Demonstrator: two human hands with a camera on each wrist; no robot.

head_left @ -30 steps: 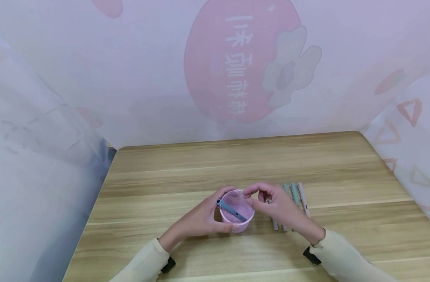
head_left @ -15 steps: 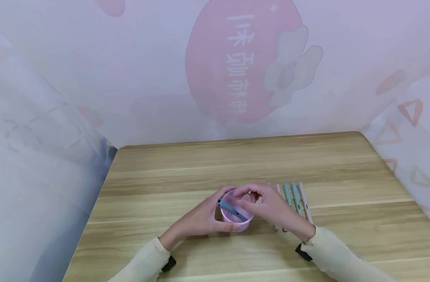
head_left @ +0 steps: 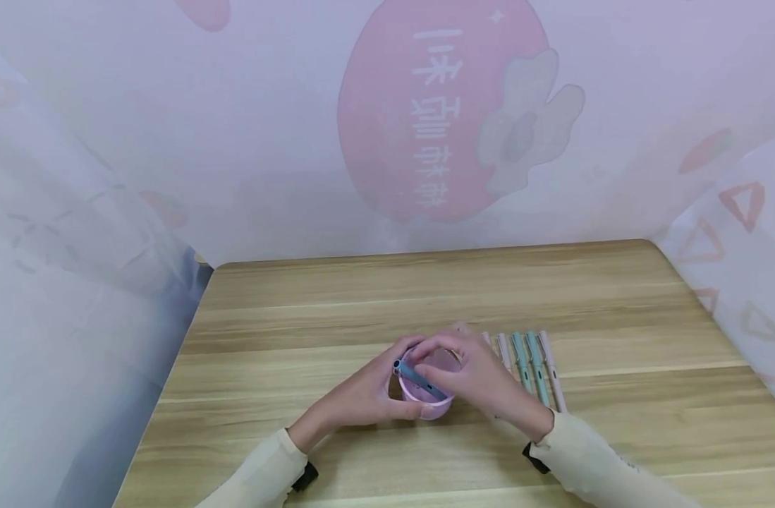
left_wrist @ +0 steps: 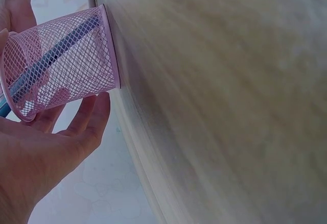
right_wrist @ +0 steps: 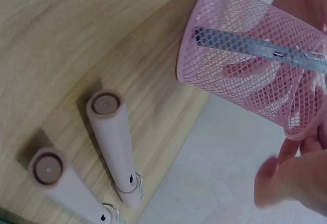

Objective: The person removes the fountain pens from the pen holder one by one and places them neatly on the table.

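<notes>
Two forearms in cream sleeves reach forward, each with a dark band at the wrist. The left hand (head_left: 362, 396) curves open, its palm and relaxed fingers (left_wrist: 94, 114) cupped sideways toward the right hand (the thumb lies nearest the body). The right hand (head_left: 472, 374) hovers just beside it, knuckles up, its fingertips (right_wrist: 268, 180) bent downward and gathered close together.
</notes>
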